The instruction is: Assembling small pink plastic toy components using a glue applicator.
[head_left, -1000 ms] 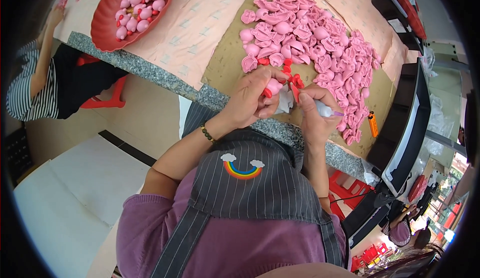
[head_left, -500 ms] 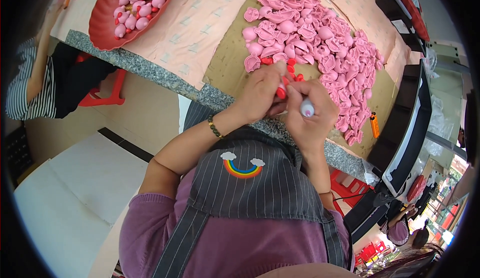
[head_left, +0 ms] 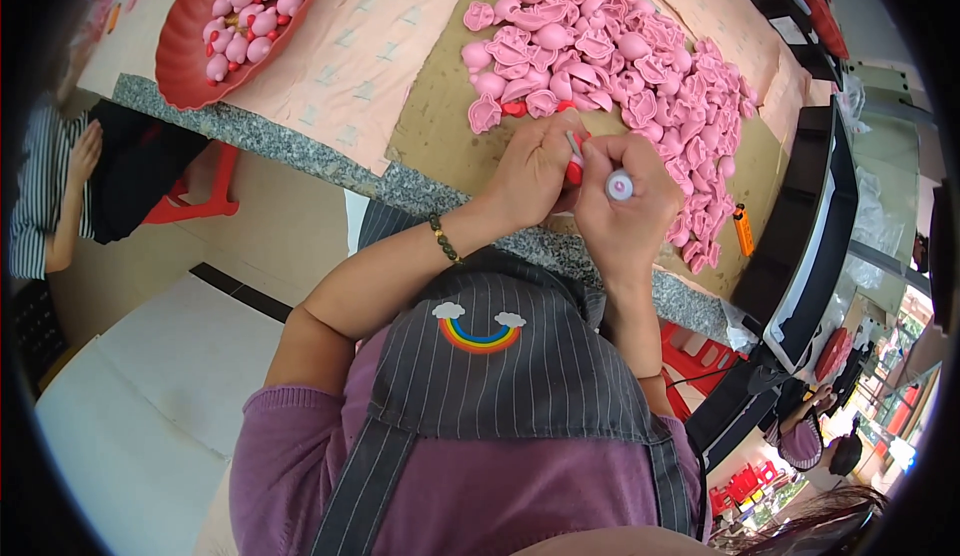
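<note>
Small red piece (head_left: 574,168) pinched in left hand (head_left: 533,171) fingers, over cardboard sheet (head_left: 440,136) at near table (head_left: 300,156) edge. Right hand (head_left: 628,206) fisted around white-capped pen-like tool (head_left: 618,186), upright, touching red piece. Hands pressed together. Versus half second ago: hands drawn closer to body, tool cap turned up toward camera, left hand lower. Pink moulded parts pile (head_left: 610,66) just beyond hands, unchanged. Red tray (head_left: 190,66) with pink pieces far left. Orange lighter (head_left: 744,230) right of pile. Another person's arm (head_left: 75,196) at left edge.
</note>
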